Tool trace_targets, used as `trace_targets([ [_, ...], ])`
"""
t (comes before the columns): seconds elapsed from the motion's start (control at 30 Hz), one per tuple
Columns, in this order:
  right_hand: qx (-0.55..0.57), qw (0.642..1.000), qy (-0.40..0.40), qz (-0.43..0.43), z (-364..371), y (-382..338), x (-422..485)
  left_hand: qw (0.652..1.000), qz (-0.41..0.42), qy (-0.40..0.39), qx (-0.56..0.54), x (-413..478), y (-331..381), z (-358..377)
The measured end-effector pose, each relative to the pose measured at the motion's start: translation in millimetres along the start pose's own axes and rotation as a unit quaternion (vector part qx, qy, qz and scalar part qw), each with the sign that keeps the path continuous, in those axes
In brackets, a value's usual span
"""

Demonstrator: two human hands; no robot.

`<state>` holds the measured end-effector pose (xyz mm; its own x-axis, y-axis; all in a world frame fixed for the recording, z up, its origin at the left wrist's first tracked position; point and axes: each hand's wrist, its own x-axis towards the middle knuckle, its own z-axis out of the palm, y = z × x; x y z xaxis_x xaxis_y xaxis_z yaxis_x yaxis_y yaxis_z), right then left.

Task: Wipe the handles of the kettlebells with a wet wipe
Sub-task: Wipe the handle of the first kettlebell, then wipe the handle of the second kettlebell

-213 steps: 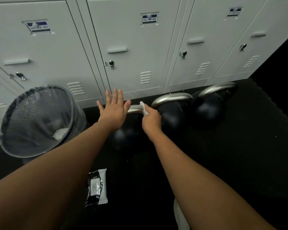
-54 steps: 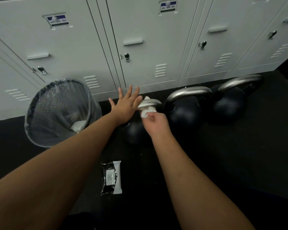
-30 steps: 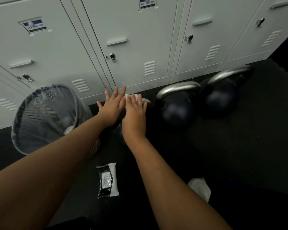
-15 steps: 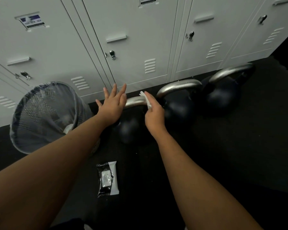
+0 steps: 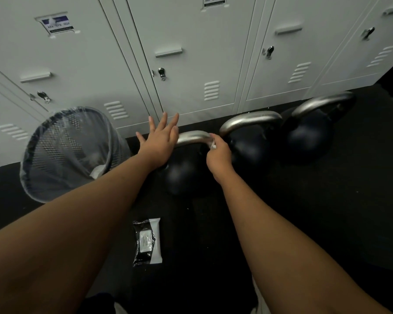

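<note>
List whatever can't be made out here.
Head view:
- wet wipe: mostly hidden in the right hand.
- nearest kettlebell handle: left end covered by the left hand.
- locker labels: print blurred.
- bin contents: veiled by mesh and liner.

Hemmed in on three sides
Lockers (image 5: 191, 35) close the back, a mesh wastebasket (image 5: 70, 152) stands left, the middle kettlebell (image 5: 251, 143) crowds right; the near floor (image 5: 197, 241) lies open.
</note>
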<state>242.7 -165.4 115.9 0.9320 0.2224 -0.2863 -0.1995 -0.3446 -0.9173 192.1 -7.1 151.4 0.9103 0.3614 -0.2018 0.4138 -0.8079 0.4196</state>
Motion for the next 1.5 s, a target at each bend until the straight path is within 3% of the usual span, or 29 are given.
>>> trace_targets([
  [0.13, 0.032, 0.996, 0.001, -0.083, 1.7, -7.5, -5.2, 1.0, -0.001, 0.002, 0.0, 1.0, -1.5, 0.4],
  [0.3, 0.053, 0.998, 0.0, 0.032, 1.1, 7.1, -1.3, 1.0, 0.001, 0.001, -0.005, -0.4, -0.3, 0.7],
  [0.47, 0.054, 0.998, 0.003, -0.045, 0.2, 0.3, -8.5, 1.0, 0.0, 0.002, -0.002, 0.0, -0.8, 0.0],
  [0.63, -0.035, 0.999, 0.025, -0.029, 2.4, -6.8, -2.8, 1.0, -0.004, 0.001, -0.012, -1.8, -0.5, -1.0],
  [0.73, -0.087, 0.981, 0.061, -0.164, 12.7, -18.4, -14.6, 0.999, -0.005, -0.017, -0.043, -1.6, -1.5, -2.6],
  [0.83, -0.225, 0.918, 0.036, -0.326, 32.0, -18.8, -27.9, 0.987, -0.027, -0.021, -0.16, -4.5, -4.7, -7.7],
  [0.97, -0.453, 0.792, -0.013, -0.41, 71.1, -30.7, -53.5, 0.949, -0.071, 0.04, -0.304, -13.8, -9.5, -26.6],
  [1.17, -0.73, 0.484, -0.13, -0.465, 99.7, -18.9, -67.1, 0.951, -0.067, 0.07, -0.295, -32.6, -27.9, -58.7],
  [1.27, -0.718, 0.383, -0.227, -0.535, 81.6, -30.9, -54.0, 0.96, -0.051, 0.074, -0.266, -37.0, -32.8, -68.5],
  [1.3, -0.688, 0.388, -0.285, -0.544, 69.0, -38.1, -46.7, 0.964, -0.047, 0.072, -0.251, -37.4, -34.1, -69.2],
  [1.33, -0.647, 0.428, -0.349, -0.526, 53.2, -47.6, -40.8, 0.968, -0.046, 0.07, -0.237, -38.0, -34.5, -69.4],
  [1.4, -0.555, 0.57, -0.407, -0.449, 14.1, -75.1, -31.3, 0.974, -0.045, 0.06, -0.212, -40.6, -28.8, -67.1],
  [1.5, -0.459, 0.772, -0.298, -0.324, -46.1, -123.8, -13.6, 0.987, -0.019, 0.03, -0.155, -41.6, -0.5, -56.4],
])
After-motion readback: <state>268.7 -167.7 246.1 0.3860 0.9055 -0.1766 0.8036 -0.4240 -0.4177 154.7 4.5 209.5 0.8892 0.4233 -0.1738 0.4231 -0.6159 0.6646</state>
